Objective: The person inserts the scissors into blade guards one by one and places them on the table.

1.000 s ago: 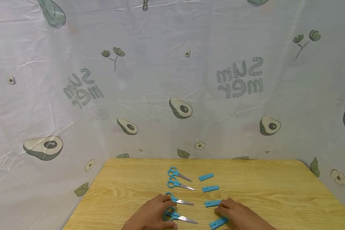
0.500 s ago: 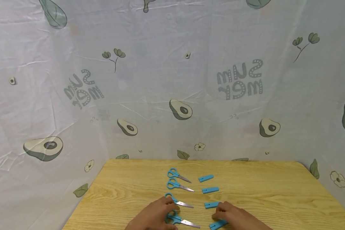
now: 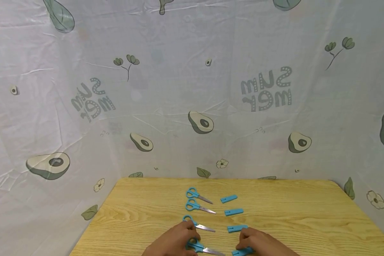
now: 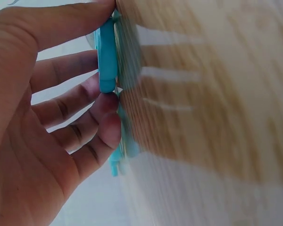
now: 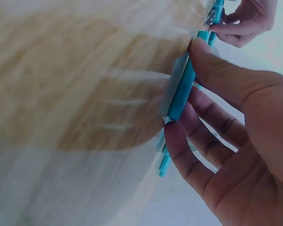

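My left hand (image 3: 176,239) pinches the blue handle of the nearest pair of scissors (image 3: 211,251), whose metal blades point right. In the left wrist view the thumb and fingers are around that handle (image 4: 107,56), low over the wood. Across from it, my right hand (image 3: 263,243) holds the nearest blue blade cover (image 3: 241,252) between thumb and fingers; the cover (image 5: 181,92) shows in the right wrist view right at the table surface. The scissors' blade tips and the cover's left end face each other with a small gap. Fingers partly hide both things.
Beyond my hands, more blue-handled scissors (image 3: 205,228) lie in a column on the wooden table (image 3: 140,199). To their right stands a matching column of blue blade covers (image 3: 233,212). A printed plastic sheet (image 3: 166,89) rises behind the table and along its sides.
My left hand has closed on the nearest scissors and shifted them slightly right and toward me. My right hand has moved a little left and down onto the nearest cover.
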A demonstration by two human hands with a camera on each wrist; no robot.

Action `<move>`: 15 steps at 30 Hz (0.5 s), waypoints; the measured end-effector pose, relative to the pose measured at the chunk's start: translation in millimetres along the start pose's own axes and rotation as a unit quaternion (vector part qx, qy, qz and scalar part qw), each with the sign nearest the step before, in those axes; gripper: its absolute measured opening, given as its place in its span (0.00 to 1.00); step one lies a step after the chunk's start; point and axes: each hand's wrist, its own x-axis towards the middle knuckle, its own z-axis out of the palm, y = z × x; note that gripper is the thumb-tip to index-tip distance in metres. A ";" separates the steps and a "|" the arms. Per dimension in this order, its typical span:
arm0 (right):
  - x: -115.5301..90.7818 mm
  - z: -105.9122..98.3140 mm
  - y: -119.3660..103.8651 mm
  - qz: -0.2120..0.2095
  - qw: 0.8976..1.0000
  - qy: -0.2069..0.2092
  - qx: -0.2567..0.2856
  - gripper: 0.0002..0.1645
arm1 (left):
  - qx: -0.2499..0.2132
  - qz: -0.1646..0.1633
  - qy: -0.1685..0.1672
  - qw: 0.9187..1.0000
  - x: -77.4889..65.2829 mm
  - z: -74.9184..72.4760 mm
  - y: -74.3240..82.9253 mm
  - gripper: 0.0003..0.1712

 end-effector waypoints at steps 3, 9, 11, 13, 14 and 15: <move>0.4 1.3 0.3 -0.002 1.000 0.007 0.003 0.12 | -0.012 -0.002 -0.002 1.000 0.1 0.4 0.7 0.17; 0.9 2.2 0.3 0.008 0.999 0.014 0.029 0.13 | -0.024 0.016 0.017 0.999 2.4 8.5 -9.2 0.14; 0.2 2.1 -0.8 0.021 0.999 0.012 0.031 0.13 | -0.020 0.024 0.022 0.999 3.9 15.5 -17.7 0.13; -0.5 1.5 -2.3 0.041 0.999 0.007 0.028 0.11 | -0.024 0.018 0.018 0.999 4.7 18.2 -21.6 0.12; -0.9 1.0 -2.8 0.054 0.998 0.003 0.027 0.10 | -0.023 0.019 0.016 0.999 5.1 19.5 -23.8 0.12; -1.0 0.3 -3.4 0.067 0.997 -0.001 0.025 0.09 | -0.024 0.013 0.010 1.000 5.3 20.0 -24.3 0.12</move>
